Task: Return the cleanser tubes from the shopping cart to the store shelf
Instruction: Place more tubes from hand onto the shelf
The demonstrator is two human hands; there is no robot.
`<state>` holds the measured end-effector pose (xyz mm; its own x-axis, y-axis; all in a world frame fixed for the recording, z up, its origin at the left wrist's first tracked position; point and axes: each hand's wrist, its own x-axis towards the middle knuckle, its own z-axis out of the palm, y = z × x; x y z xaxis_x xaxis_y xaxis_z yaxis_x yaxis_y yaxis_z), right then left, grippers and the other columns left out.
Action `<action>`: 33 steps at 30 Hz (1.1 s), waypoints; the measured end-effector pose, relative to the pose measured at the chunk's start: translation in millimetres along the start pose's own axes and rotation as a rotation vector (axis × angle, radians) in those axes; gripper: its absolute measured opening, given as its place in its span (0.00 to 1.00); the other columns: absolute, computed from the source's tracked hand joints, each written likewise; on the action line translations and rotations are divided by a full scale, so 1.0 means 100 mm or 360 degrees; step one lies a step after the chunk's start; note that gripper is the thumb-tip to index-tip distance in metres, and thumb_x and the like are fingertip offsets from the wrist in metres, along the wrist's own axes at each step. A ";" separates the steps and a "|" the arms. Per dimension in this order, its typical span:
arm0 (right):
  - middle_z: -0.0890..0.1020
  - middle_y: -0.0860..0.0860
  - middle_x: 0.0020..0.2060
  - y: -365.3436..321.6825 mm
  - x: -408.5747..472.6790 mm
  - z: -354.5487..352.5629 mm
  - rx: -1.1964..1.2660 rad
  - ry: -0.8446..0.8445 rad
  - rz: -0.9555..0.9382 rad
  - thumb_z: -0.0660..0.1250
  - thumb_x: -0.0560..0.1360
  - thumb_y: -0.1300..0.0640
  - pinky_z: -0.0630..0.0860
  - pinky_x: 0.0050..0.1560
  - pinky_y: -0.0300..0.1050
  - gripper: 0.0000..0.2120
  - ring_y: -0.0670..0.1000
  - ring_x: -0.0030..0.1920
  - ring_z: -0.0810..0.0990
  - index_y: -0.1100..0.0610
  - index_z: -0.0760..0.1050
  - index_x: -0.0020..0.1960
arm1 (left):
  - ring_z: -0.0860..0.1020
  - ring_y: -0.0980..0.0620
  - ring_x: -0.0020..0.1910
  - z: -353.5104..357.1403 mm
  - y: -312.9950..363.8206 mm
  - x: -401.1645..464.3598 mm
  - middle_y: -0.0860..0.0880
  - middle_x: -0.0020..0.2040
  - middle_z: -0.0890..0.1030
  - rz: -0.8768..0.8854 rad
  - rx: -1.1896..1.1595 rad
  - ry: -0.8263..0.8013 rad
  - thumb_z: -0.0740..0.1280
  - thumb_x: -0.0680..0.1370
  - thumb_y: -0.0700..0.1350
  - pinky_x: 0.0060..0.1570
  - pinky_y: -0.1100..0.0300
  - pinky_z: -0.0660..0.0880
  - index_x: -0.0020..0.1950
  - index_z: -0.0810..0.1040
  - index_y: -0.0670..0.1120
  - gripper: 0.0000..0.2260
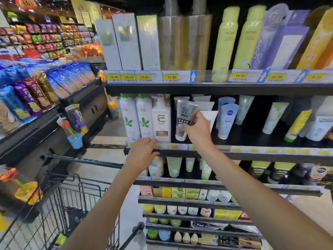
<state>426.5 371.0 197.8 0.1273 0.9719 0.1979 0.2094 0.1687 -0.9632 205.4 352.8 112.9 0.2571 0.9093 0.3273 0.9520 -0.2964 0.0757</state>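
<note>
Store shelf (216,154) holds tubes; right hand (197,129) grips a gray cleanser tube (185,112) upright, left hand (142,150) rests flat, fingers relaxed, on its edge.

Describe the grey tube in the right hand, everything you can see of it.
The grey tube is a soft, plastic-looking squeeze tube, silver-grey at the flat crimped end on top, with a dark band reading "MEN" and a paler cap end pointing down. It leans slightly, in front of the white tubes on the shelf. The right hand pinches its middle from the right. Whether its cap touches the shelf is unclear.
</note>
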 end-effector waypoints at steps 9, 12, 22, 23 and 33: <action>0.84 0.48 0.52 0.32 0.15 0.41 -0.0302 0.0114 0.0176 0.75 0.69 0.66 0.83 0.56 0.55 0.21 0.52 0.54 0.82 0.51 0.75 0.57 | 0.79 0.43 0.55 0.15 -0.14 -0.07 0.47 0.55 0.82 0.0151 -0.0026 0.0163 0.76 0.75 0.51 0.62 0.46 0.74 0.66 0.77 0.46 0.22; 0.84 0.50 0.52 0.32 0.25 0.47 -0.0353 0.0130 0.0200 0.74 0.70 0.64 0.82 0.56 0.54 0.20 0.53 0.54 0.82 0.53 0.75 0.59 | 0.79 0.43 0.56 0.19 -0.15 -0.09 0.47 0.55 0.81 0.0177 -0.0051 0.0193 0.77 0.75 0.51 0.63 0.46 0.73 0.67 0.77 0.45 0.24; 0.78 0.52 0.51 0.26 0.41 0.55 -0.0193 0.0137 0.0368 0.67 0.75 0.71 0.69 0.23 0.32 0.21 0.48 0.41 0.75 0.58 0.68 0.65 | 0.78 0.41 0.60 0.26 -0.17 -0.14 0.44 0.60 0.80 0.0227 -0.0137 0.0277 0.79 0.73 0.49 0.68 0.42 0.72 0.69 0.76 0.41 0.28; 0.77 0.51 0.52 0.29 0.41 0.56 -0.0201 0.0143 0.0362 0.69 0.75 0.70 0.68 0.23 0.31 0.23 0.48 0.43 0.75 0.58 0.67 0.67 | 0.78 0.41 0.61 0.26 -0.17 -0.14 0.44 0.60 0.80 0.0222 -0.0134 0.0272 0.79 0.73 0.49 0.69 0.42 0.72 0.69 0.75 0.41 0.28; 0.78 0.59 0.60 0.44 0.52 0.67 -0.0289 0.0275 0.0416 0.76 0.68 0.63 0.82 0.55 0.59 0.31 0.64 0.61 0.80 0.57 0.64 0.66 | 0.75 0.42 0.62 0.28 -0.15 -0.15 0.44 0.62 0.79 0.0203 -0.0134 0.0277 0.79 0.73 0.50 0.68 0.43 0.73 0.71 0.74 0.42 0.30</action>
<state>377.6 439.8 153.8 0.3583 0.9336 -0.0081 0.3151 -0.1291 -0.9402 191.8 351.3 80.3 0.3351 0.8010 0.4960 0.8947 -0.4356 0.0991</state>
